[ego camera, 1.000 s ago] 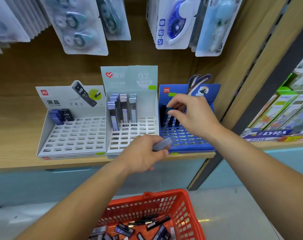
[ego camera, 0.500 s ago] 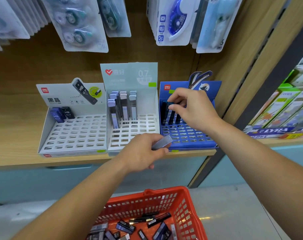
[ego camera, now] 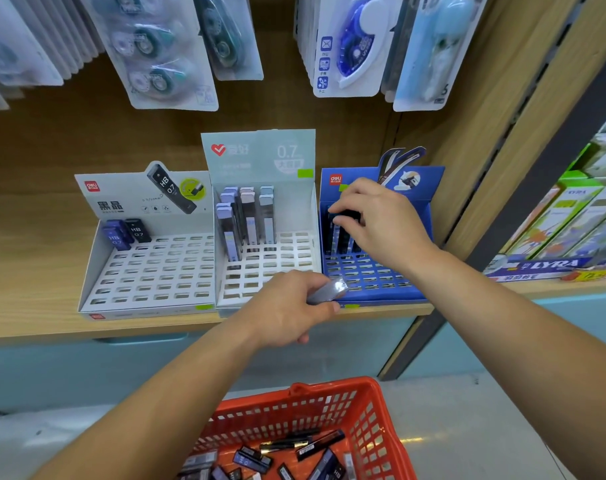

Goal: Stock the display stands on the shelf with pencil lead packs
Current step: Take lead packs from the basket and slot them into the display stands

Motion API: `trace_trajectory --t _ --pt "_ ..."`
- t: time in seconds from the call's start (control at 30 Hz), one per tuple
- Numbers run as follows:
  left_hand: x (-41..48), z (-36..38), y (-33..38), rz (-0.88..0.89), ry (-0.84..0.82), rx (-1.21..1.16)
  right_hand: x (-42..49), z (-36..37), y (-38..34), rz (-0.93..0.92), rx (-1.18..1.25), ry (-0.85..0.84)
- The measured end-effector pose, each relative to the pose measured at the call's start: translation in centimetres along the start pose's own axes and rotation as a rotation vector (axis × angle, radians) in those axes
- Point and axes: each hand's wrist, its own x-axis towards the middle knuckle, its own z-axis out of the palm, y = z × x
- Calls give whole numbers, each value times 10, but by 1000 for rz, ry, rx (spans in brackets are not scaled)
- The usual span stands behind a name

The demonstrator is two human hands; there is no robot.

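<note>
The left stand [ego camera: 149, 271] is white with a slotted grid and holds dark blue and black packs [ego camera: 116, 237]. The middle stand [ego camera: 260, 157] is pale grey-green with a red heart, and the right stand [ego camera: 374, 282] is blue. The held pack [ego camera: 325, 291] is silver-grey. The near basket [ego camera: 381, 410] is orange-red lattice. The shelf [ego camera: 34, 271] is light wood grain.

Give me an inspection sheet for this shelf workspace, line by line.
Surface: wooden shelf, carrying three slotted stands side by side.
Job's things: white stand, few packs back left; middle stand, several upright packs; blue stand, dark packs in back row; red basket, loose packs.
Clutter: nothing seen.
Hands: left hand grips grey pack; right hand pinches dark pack in the blue stand.
Cables: nothing seen.
Surroundings: correction tape cards hang above; LYRA boxes on the right.
</note>
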Motion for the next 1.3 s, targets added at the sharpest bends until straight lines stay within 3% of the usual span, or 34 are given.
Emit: trace_trajectory --t 0.17,0.27,0.33,0.43,0.53,0.7,0.9,1.03,1.3 --pt "-2 -1 1 -11 24 -94 -3 -2 -4 114 154 -21" --pt "-12 -6 14 8 168 -270 -21 -17 -22 212 383 82" --pt "-25 -13 26 44 222 -321 -41 -30 -43 274 529 41" --pt "-53 -21 40 81 165 -257 -66 -46 -73 307 687 -81" --pt "-83 -27 52 101 93 -284 -75 -63 -92 309 727 -65" --pt "-132 -37 52 44 214 -358 -91 -84 -111 500 903 27" --pt "-167 -50 44 20 504 -448 -117 -81 -135 425 810 -213" --pt "-177 -49 43 84 486 -329 -124 -70 -157 421 751 -242" --pt "-181 -53 39 49 520 -508 -118 -56 -173 449 998 -300"
